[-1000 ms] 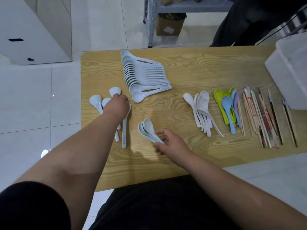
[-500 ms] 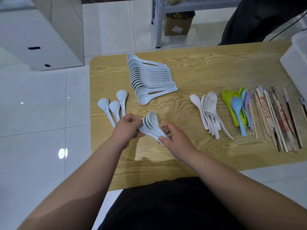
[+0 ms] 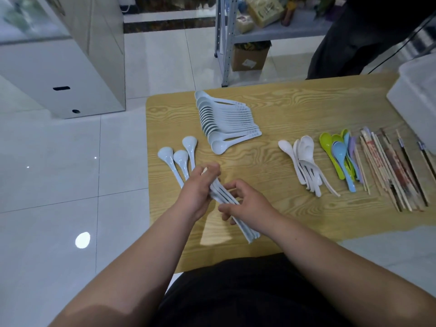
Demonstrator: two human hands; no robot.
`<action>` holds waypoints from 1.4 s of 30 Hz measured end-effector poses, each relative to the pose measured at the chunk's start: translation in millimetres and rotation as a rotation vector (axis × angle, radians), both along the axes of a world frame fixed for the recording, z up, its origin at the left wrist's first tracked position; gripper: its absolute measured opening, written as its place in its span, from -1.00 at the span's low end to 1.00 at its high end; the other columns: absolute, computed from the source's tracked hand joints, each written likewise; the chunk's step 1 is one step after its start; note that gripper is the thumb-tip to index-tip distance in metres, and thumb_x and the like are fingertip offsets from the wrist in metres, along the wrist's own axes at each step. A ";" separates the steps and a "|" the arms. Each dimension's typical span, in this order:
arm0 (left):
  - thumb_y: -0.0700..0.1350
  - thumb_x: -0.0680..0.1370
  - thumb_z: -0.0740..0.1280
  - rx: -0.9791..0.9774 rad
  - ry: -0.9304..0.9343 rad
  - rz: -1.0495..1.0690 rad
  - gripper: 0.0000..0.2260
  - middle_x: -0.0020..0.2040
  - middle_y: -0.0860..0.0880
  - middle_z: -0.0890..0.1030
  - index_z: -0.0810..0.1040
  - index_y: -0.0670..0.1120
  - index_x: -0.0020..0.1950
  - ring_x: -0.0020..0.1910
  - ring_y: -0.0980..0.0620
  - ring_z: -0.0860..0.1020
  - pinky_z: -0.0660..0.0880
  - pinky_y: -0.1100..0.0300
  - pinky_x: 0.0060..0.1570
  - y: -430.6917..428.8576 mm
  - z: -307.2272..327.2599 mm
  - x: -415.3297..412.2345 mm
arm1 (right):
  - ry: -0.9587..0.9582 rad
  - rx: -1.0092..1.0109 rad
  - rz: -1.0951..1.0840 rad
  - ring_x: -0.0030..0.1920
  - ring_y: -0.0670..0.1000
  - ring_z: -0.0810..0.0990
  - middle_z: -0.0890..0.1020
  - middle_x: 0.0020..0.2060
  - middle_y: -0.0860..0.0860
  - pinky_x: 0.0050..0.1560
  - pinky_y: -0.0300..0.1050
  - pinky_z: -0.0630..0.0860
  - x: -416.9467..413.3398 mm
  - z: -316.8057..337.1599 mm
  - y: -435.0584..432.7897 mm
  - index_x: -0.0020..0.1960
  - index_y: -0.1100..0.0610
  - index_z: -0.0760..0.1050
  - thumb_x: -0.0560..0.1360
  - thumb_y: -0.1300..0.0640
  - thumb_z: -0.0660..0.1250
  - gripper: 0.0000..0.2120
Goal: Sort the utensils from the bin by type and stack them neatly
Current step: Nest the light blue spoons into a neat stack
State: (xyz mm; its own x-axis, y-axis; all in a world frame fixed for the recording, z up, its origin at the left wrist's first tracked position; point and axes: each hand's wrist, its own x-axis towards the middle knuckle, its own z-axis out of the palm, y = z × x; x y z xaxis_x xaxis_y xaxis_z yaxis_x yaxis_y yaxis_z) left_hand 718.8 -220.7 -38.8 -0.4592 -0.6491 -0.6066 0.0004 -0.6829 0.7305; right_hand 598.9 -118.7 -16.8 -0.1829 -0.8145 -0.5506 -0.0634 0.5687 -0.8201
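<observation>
A small nested stack of pale blue spoons (image 3: 245, 228) is held just above the wooden table (image 3: 295, 114) near its front edge. My left hand (image 3: 198, 192) curls round the bowl end and hides it. My right hand (image 3: 245, 204) grips the handles in the middle. Three loose pale blue spoons (image 3: 175, 159) lie at the table's left edge, just beyond my left hand. A long neat row of white spoons (image 3: 224, 121) lies at the back.
To the right lie a pile of white spoons (image 3: 304, 159), coloured spoons (image 3: 339, 152) and several chopsticks (image 3: 391, 168). A white bin (image 3: 417, 100) stands at the far right. A person in dark clothing stands behind the table, beside a metal shelf (image 3: 226, 38).
My left hand left the three loose spoons and joined the right on the small stack. The stack was lifted and its bowl end is now inside my left hand.
</observation>
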 end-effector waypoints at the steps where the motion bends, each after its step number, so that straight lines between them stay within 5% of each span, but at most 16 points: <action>1: 0.09 0.38 0.51 0.020 0.034 0.026 -0.54 0.13 -0.10 0.61 0.53 -0.07 0.18 0.13 -0.09 0.62 0.59 -0.05 0.12 -0.3 1.3 2.1 | -0.002 -0.002 -0.004 -0.21 0.07 0.74 0.67 -0.01 0.03 -0.13 0.10 0.70 3.2 1.9 0.1 0.12 -0.03 0.47 0.48 0.23 0.50 -0.67; 6: 0.01 0.24 0.64 0.026 0.107 0.102 -0.42 0.08 -0.15 0.70 0.58 -0.15 0.17 0.06 -0.19 0.68 0.61 0.02 0.05 -3.5 9.4 14.9 | -0.351 0.189 0.059 -0.09 0.12 0.74 0.71 -0.04 0.10 -0.04 0.11 0.68 10.7 14.2 2.5 0.22 0.13 0.43 0.54 0.23 0.45 -0.69; 9: -0.05 0.36 0.54 0.003 0.172 0.096 -0.56 0.14 -0.18 0.68 0.56 -0.14 0.18 0.12 -0.23 0.65 0.60 -0.03 0.13 -1.5 10.9 22.7 | -0.546 0.267 0.142 -0.19 0.03 0.67 0.68 -0.16 0.08 -0.16 -0.02 0.64 13.0 19.2 7.9 0.25 0.21 0.44 0.58 0.27 0.36 -0.73; 12: -0.04 0.42 0.43 0.005 0.193 0.031 -0.59 0.22 -0.28 0.62 0.56 -0.10 0.25 0.16 -0.20 0.62 0.61 -0.01 0.11 -1.3 13.6 28.3 | -0.501 0.275 0.129 -0.35 -0.02 0.54 0.57 -0.30 0.05 -0.27 -0.08 0.56 16.6 19.8 7.4 0.19 0.22 0.45 0.60 0.24 0.33 -0.82; 17: -0.05 0.48 0.43 0.033 0.190 -0.045 -0.67 0.15 -0.07 0.66 0.58 -0.04 0.24 0.00 -0.06 0.68 0.62 0.07 -0.11 -4.9 25.9 32.0 | -0.380 0.266 0.221 -0.43 -0.03 0.45 0.49 -0.36 0.03 -0.33 -0.09 0.50 22.5 22.4 2.4 0.03 0.15 0.38 0.61 0.15 0.33 -0.87; 19: -0.16 0.54 0.42 0.069 0.200 -0.004 -0.80 0.04 -0.07 0.63 0.59 -0.06 0.15 -0.11 -0.02 0.65 0.60 0.09 -0.11 -4.0 27.8 29.9 | -0.448 0.255 0.215 -0.44 -0.04 0.42 0.47 -0.37 0.02 -0.34 -0.10 0.47 24.7 25.3 2.6 0.02 0.15 0.38 0.61 0.14 0.34 -0.86; 24: -0.25 0.41 0.33 0.177 0.416 0.108 -0.74 -0.09 -0.05 0.59 0.49 -0.09 0.07 -0.23 -0.03 0.56 0.55 0.04 -0.14 -4.9 26.3 29.0 | -0.689 0.251 0.118 -0.44 -0.09 0.40 0.47 -0.33 0.00 -0.39 -0.21 0.43 17.5 26.6 6.0 0.14 0.20 0.47 0.54 0.07 0.34 -0.74; 27: -0.35 0.46 0.27 0.106 0.295 0.005 -0.77 -0.01 -0.07 0.62 0.51 -0.09 0.04 -0.06 -0.13 0.64 0.60 -0.04 -0.07 -9.0 26.9 34.5 | -0.471 0.260 0.205 -0.45 -0.09 0.35 0.45 -0.34 -0.02 -0.40 -0.21 0.37 7.7 26.5 6.2 0.12 0.17 0.45 0.60 0.13 0.33 -0.84; 33: -0.35 0.43 0.23 -0.188 -0.043 -0.387 -0.56 0.18 -0.03 0.65 0.63 0.05 0.16 0.17 -0.03 0.64 0.60 -0.07 0.15 -21.8 29.6 42.5 | 0.434 0.161 0.561 -0.32 -0.03 0.58 0.58 -0.19 -0.04 -0.29 -0.12 0.51 -17.0 32.6 -3.1 -0.05 -0.04 0.42 0.55 -0.07 0.39 -0.83; 42: -0.26 0.52 0.26 -0.292 -0.258 -0.469 -0.60 0.18 0.07 0.64 0.57 0.19 0.20 0.05 0.03 0.69 0.55 -0.01 0.25 -19.0 35.2 -3.7 | 0.510 0.093 0.602 -0.17 -0.11 0.52 0.54 -0.14 -0.15 -0.20 -0.13 0.43 -80.6 19.8 -19.4 0.04 -0.09 0.43 0.44 -0.18 0.48 -0.68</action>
